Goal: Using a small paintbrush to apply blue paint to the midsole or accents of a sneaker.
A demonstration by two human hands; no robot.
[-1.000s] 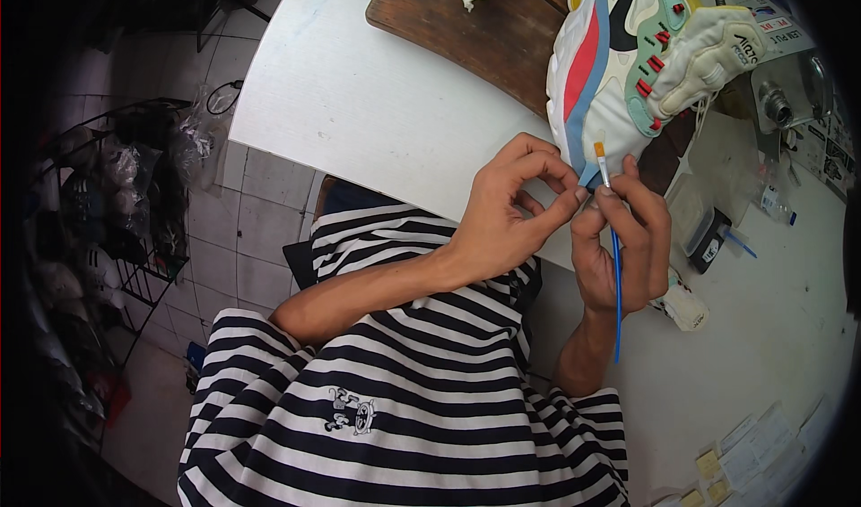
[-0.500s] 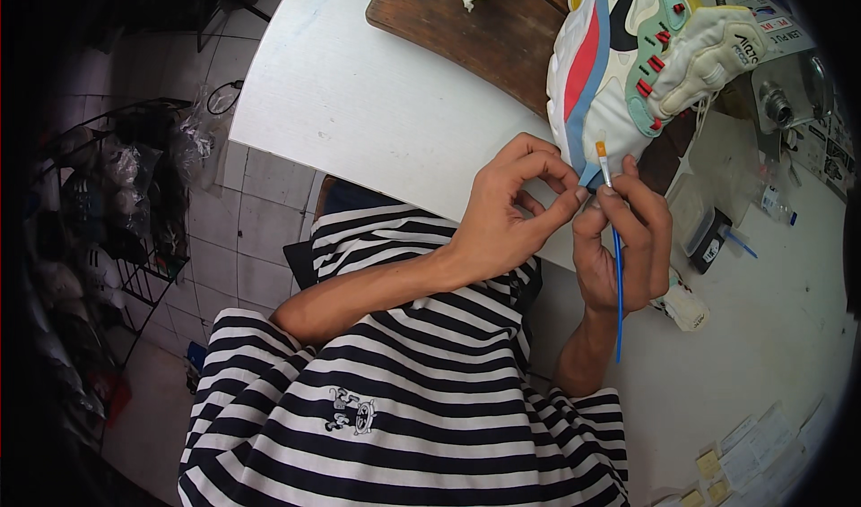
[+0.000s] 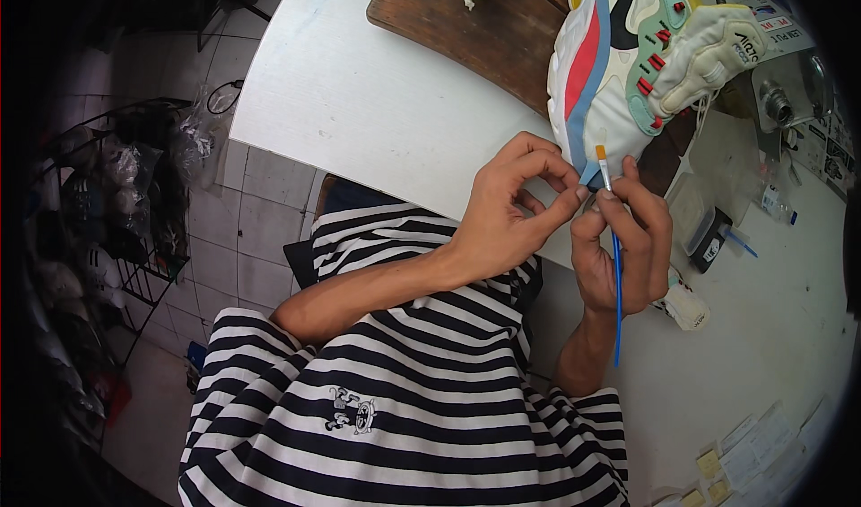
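Observation:
A multicoloured sneaker (image 3: 617,86) with white, red, blue and green panels lies at the upper right, its toe toward me. My left hand (image 3: 516,209) is beside the toe, thumb and forefinger pinched on the end of the sneaker's blue strip (image 3: 587,173). The other fingers of that hand are curled. In my right hand (image 3: 639,247) is a slim paintbrush (image 3: 617,287) with a blue handle and orange bristles. Its bristles point away from me, over the white toe near the blue strip. Whether they touch the surface I cannot tell.
A dark wooden board (image 3: 448,32) lies on the white table (image 3: 359,86), under the sneaker. To the right are a clear plastic container (image 3: 691,207), a small black box (image 3: 711,240), a bottle (image 3: 778,204) and a metal part (image 3: 773,104). A rack of bagged items (image 3: 126,193) stands at left.
The paintbrush has shifted very slightly toward me, with my right hand. My left hand and the sneaker have hardly moved.

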